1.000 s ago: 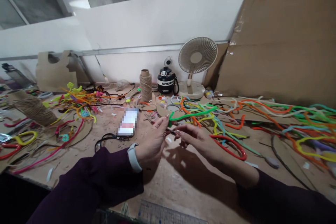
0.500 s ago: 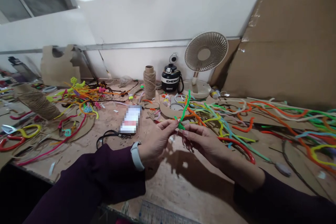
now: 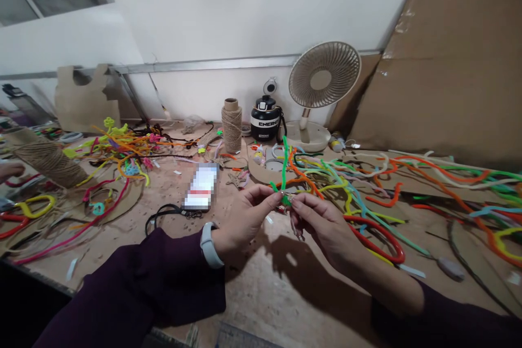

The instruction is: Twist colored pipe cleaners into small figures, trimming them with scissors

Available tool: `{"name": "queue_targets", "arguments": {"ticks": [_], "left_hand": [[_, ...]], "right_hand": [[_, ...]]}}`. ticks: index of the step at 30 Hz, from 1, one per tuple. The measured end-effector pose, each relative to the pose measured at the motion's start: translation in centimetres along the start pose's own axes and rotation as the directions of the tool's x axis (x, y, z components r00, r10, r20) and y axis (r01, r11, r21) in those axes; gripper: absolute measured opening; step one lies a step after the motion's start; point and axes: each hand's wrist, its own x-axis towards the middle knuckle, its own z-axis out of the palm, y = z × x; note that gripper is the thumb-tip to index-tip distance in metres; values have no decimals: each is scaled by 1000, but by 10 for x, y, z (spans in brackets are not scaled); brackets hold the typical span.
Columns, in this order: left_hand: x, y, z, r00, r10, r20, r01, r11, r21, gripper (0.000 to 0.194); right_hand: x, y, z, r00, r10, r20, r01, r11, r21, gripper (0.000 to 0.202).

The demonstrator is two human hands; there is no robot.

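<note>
A bright green pipe cleaner stands up from between my fingertips, above the middle of the table. My left hand pinches it between thumb and forefinger; a pale watch band circles that wrist. From the right, my right hand pinches the lower, bunched green part, its fingertips almost touching those of my left hand. Small shiny metal pieces hang below the right fingertips, too small to make out. Both hands are raised over the tabletop, casting a shadow.
A phone lies left of my hands. Behind stand a twine spool, a black bottle and a fan. Colourful pipe cleaners spread rightward beside red-handled scissors. Another person's hand shows at the far left.
The green pipe cleaner now stands more upright, and my right hand has shifted slightly right. The view has moved a little. Another person's hand has appeared at the left edge.
</note>
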Motion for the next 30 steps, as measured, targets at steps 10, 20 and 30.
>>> {"name": "queue_targets", "arguments": {"ticks": [10,20,30], "left_hand": [[1,8,-9,972,-91,215,33,965,261,34],[-2,1,-9,957,-17,289,-110,901,419,34],[-4,-4,-8,965,30,261,-149,880,451,29]], "right_hand": [[12,-20,-33,947,150,284,-71,960,-270,36],[10,-8,-27,965,65,254,10,959,-284,38],[5,-8,-11,997,30,64,-16,976,-218,44]]}}
